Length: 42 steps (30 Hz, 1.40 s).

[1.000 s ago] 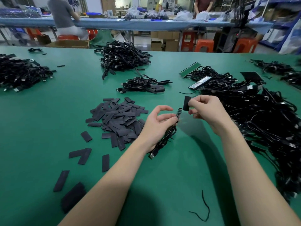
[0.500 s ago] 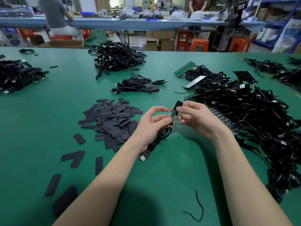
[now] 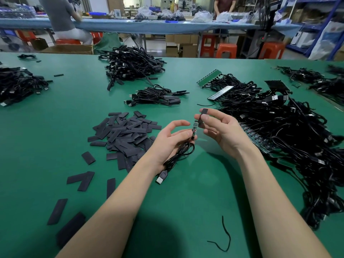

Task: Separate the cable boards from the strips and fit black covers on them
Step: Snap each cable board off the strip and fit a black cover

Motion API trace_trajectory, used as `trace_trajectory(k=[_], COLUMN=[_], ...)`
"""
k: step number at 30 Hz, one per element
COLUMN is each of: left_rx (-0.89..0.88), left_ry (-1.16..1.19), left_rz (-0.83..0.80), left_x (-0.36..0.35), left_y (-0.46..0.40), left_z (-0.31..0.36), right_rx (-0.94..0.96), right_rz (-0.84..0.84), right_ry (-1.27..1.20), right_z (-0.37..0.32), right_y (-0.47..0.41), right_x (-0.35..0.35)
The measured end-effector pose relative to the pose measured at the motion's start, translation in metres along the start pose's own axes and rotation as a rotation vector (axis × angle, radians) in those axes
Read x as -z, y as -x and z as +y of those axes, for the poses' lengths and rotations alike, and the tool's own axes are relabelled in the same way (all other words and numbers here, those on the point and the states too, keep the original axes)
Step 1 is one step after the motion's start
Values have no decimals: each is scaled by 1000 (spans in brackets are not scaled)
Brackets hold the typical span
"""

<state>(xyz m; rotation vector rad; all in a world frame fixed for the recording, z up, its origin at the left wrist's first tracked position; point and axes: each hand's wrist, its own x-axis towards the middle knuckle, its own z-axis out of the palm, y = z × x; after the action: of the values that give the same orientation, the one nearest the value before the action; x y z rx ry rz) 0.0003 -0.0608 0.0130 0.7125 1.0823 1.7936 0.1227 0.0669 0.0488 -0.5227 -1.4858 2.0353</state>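
Green table [image 3: 55, 138] is filling the frame; at centre the left hand [image 3: 167, 142] is pinching a small board [image 3: 194, 128] with its looped cable [image 3: 178, 155], while the right hand [image 3: 221, 127] is pinching a black cover [image 3: 202, 116] just above it. Both look light; the thin board seems fragile, best held by its edges.

A green desk [image 3: 55, 127] fills the foreground. At 12 o'clock runs a long blue bench [image 3: 167, 27], orange stools [image 3: 226, 50] and cardboard boxes [image 3: 183, 47] beneath it. At 2 o'clock stands blue shelving [image 3: 316, 25]. A seated person [image 3: 63, 19] is at 11 o'clock.
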Motion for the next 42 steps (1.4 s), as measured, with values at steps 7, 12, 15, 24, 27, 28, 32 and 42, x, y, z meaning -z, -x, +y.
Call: trace_trajectory(k=[7,12,15,24,27,28,32,42], left_rx=[46,60,60,49,58,63,69,63], left_ry=[-6,-9,-9,-5,0,-6,-91,-127], left_rz=[-44,-51,-45,-51,-71,-83,-136,-145], left_x=[1,1,1,-2,-4,-3,-1,4], left_y=[0,0,0,3,5,6,9,10], left_z=[0,1,1,4,7,8,15,28], right_rx=[40,56,64,80,19,-5,-53,-10], right_rz=[0,-1,10,2,-50,-74,-160,-307], right_ry=[-121,-106,-91,8,28,35,55,44], right_z=[1,0,-2,-5,-9,-11,-16,-18], right_y=[-2,-1,0,3,5,6,8,11], right_x=[1,1,2,2,9,11,18,11])
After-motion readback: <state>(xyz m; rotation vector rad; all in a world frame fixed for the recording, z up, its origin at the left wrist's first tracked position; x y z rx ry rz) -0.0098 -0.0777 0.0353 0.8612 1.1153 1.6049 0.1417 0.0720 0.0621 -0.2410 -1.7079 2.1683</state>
